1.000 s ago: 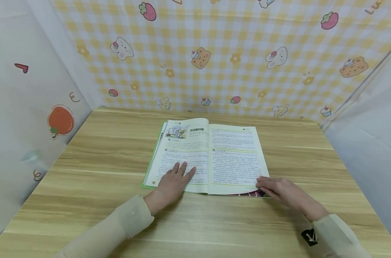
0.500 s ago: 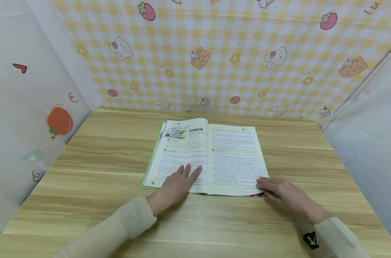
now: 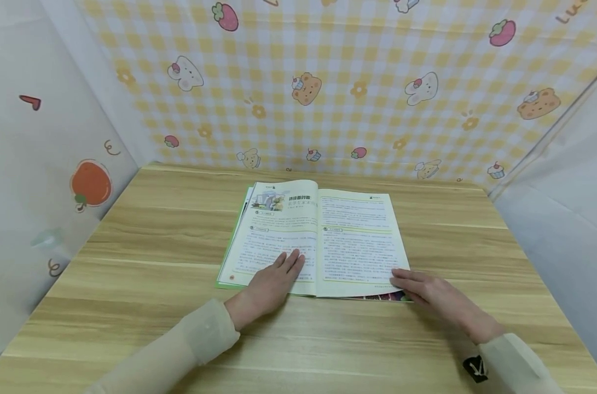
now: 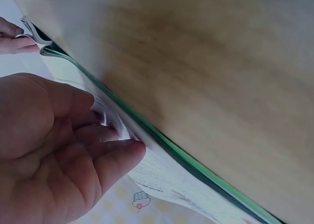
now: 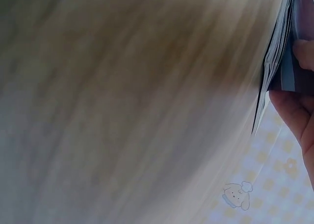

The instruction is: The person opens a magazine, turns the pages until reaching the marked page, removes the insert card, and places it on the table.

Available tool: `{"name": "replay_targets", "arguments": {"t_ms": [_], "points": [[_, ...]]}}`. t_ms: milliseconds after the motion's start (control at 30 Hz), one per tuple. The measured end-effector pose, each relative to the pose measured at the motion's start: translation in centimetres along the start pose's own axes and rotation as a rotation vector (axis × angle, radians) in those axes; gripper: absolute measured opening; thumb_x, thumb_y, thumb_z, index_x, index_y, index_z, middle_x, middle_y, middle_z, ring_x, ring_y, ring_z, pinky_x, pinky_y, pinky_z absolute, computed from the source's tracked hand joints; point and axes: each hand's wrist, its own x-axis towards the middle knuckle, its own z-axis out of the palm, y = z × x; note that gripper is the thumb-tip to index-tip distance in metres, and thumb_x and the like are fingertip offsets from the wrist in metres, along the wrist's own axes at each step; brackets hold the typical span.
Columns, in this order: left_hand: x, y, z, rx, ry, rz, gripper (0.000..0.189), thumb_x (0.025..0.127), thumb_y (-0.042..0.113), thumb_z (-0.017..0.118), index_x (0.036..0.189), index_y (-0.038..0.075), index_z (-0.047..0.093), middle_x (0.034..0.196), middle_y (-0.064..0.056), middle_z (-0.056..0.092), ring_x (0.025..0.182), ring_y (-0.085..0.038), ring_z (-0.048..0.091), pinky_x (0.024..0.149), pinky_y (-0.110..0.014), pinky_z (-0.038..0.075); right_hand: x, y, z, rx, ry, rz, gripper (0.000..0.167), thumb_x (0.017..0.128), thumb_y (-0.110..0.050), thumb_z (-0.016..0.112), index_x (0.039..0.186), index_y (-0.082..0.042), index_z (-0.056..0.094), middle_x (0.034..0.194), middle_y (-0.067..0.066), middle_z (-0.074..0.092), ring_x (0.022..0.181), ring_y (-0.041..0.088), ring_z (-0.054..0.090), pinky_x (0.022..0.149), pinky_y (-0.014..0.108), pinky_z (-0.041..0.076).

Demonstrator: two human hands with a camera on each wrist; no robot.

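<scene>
An open magazine (image 3: 359,241) with printed pages lies on the wooden table. On the lower part of its left page (image 3: 278,235) rests my left hand (image 3: 268,284), fingers extended toward the spine. The left wrist view shows this hand (image 4: 64,150) from the palm side, beside the green-edged page stack (image 4: 162,140). My right hand (image 3: 431,293) pinches the lower right corner of the right page, with the thumb underneath. That corner is slightly raised, and a dark, colourful page (image 3: 384,296) shows below it. In the right wrist view the hand (image 5: 306,121) is partly cut off.
The wood-grain table (image 3: 155,230) extends around the magazine on all sides. A yellow checked cloth (image 3: 357,54) with cartoon prints hangs behind it. White printed sheets stand at the left (image 3: 47,164) and right (image 3: 569,158).
My left hand has slid slightly right on the left page, and its fingers have drawn together. The right page's lower edge dipped, then rose again. The right hand stays at the corner.
</scene>
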Motion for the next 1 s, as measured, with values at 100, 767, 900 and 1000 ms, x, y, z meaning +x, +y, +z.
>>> {"name": "replay_targets", "arguments": {"t_ms": [100,767,900,1000], "points": [[0.0,0.1,-0.2,-0.014,-0.006,-0.011,0.045,0.098,0.003,0.04,0.143,0.002,0.037,0.149,-0.016,0.036,0.133,-0.035,0.039,0.094,-0.041,0.048,0.0,-0.1,0.0,-0.001,0.008,0.008,0.036,0.079,0.003,0.068,0.114,-0.005,0.067,0.121,0.014,0.063,0.107,0.032,0.062,0.082,0.043,0.053],[0.3,0.7,-1.5,-0.023,-0.067,-0.039,0.044,0.098,0.004,0.041,0.141,-0.002,0.038,0.146,-0.02,0.038,0.129,-0.035,0.044,0.087,-0.043,0.052,2.8,-3.2,-2.6,-0.222,0.528,-0.186,0.044,0.104,-0.023,0.03,0.116,0.001,0.064,0.121,0.016,0.063,0.129,0.016,0.047,0.109,0.017,0.027],[0.5,0.7,-1.8,-0.002,-0.042,-0.022,0.043,0.1,0.013,0.042,0.14,-0.002,0.04,0.144,-0.019,0.041,0.127,-0.032,0.048,0.092,-0.04,0.05,3.6,-4.0,-2.9,-0.192,0.604,-0.209,0.042,0.103,-0.021,0.033,0.112,0.002,0.067,0.117,0.016,0.065,0.126,0.016,0.05,0.107,0.018,0.031],[0.7,0.8,-2.1,-0.033,-0.017,-0.021,0.05,0.101,0.029,0.043,0.14,-0.002,0.041,0.144,-0.02,0.041,0.128,-0.032,0.046,0.095,-0.041,0.048,4.0,-4.4,-3.0,-0.184,0.627,-0.213,0.042,0.104,-0.022,0.033,0.11,0.001,0.068,0.116,0.016,0.065,0.127,0.014,0.049,0.106,0.018,0.032]]}}
